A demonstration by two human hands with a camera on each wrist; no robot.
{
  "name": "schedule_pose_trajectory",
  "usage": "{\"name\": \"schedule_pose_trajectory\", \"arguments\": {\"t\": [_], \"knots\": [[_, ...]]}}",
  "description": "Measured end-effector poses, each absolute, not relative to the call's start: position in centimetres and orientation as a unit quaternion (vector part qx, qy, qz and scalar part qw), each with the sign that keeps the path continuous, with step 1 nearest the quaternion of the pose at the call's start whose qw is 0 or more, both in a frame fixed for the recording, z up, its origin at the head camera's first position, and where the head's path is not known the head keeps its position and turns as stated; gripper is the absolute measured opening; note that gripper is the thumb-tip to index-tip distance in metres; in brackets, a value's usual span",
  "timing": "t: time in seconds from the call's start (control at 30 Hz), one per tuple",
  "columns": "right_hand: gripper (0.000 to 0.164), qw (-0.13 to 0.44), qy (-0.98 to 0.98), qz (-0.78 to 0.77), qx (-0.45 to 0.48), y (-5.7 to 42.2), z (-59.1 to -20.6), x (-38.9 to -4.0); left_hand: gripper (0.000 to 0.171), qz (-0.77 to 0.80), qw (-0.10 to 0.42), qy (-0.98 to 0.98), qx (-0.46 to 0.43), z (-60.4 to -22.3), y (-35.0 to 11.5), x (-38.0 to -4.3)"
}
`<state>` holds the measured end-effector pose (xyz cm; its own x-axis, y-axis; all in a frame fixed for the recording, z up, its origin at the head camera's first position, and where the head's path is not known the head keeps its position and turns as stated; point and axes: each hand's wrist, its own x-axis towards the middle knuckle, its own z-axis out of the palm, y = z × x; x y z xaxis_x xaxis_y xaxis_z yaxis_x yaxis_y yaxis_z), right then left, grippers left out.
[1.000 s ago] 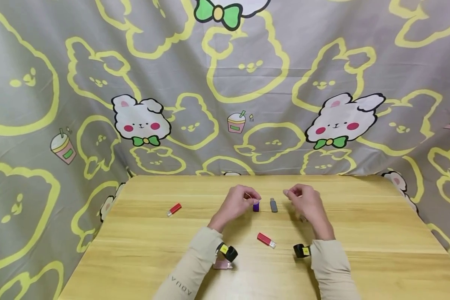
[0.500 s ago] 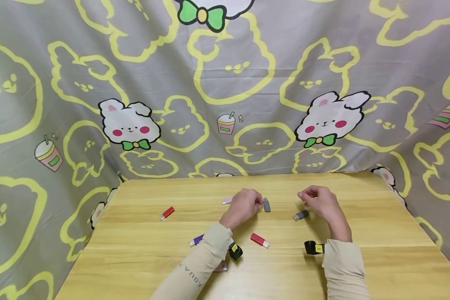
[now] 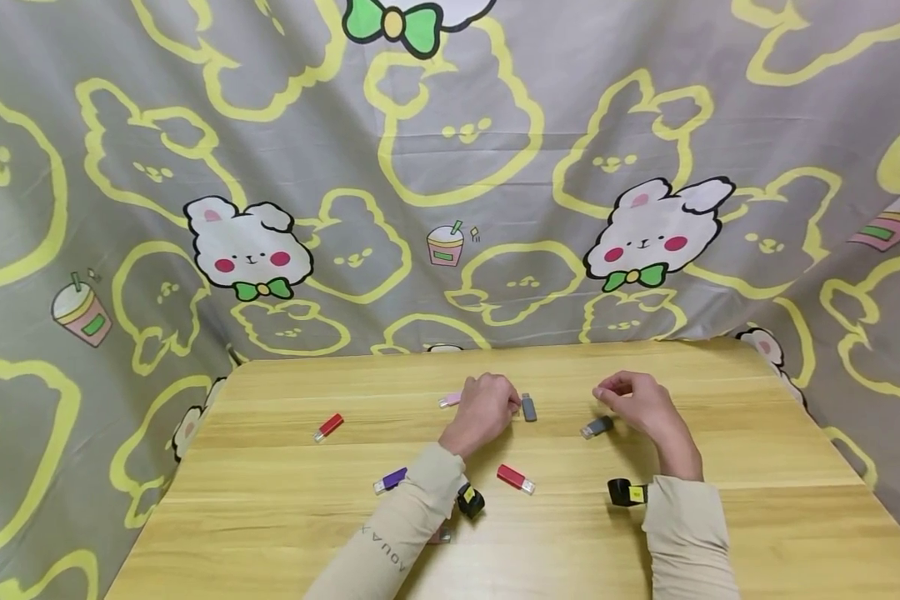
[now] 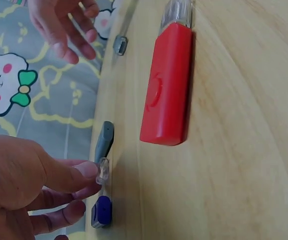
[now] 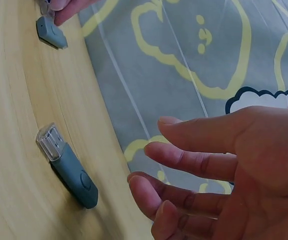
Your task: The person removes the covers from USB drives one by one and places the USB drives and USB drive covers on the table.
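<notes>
The left hand [image 3: 486,408] is pinching a clear plastic cap [image 4: 103,171] near a slim grey USB stick [image 3: 528,407] on the wood-grained table [image 3: 255,508].
The right hand [image 3: 640,406], fingers parted, is hovering near a capped, round-ended stick [image 5: 77,179]; compared with a second ago, it is staying farther from the slim one.

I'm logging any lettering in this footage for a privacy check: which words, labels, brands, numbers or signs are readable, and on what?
"AQUA", as best it reads, upside down in the head view: left sleeve; another character at one end is unclear.
Yellow labels on both wrists' black devices: too small to read.
Red USB stick: a raised mark, no legible lettering.
Dark grey USB stick: a round mark, no readable text.
</notes>
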<state>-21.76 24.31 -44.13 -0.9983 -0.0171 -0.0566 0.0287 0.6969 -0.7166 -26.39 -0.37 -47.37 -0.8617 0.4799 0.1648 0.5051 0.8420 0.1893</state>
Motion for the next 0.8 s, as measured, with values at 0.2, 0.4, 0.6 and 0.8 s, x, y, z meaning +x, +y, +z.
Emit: {"name": "schedule_pose_trajectory", "arguments": {"t": [0.2, 0.4, 0.6, 0.8], "knots": [[0.033, 0.039, 0.925, -0.377, -0.027, 23.7, -44.3, -22.0, 0.012, -0.192, 0.05, -0.948, -0.249, -46.5, -2.3, -26.1], [0.019, 0.039, 0.922, -0.373, -0.099, 23.6, -44.8, -22.1, 0.018, -0.352, 0.031, -0.912, -0.208, -45.1, -6.0, -25.2], [0.017, 0.052, 0.926, -0.359, -0.105, 23.4, -45.1, -22.0, 0.017, -0.449, 0.061, -0.879, -0.15, -44.7, -11.1, -24.2], [0.022, 0.09, 0.927, -0.351, -0.097, 23.3, -45.2, -21.9, 0.016, -0.478, 0.086, -0.867, -0.108, -44.8, -14.2, -23.8]]}}
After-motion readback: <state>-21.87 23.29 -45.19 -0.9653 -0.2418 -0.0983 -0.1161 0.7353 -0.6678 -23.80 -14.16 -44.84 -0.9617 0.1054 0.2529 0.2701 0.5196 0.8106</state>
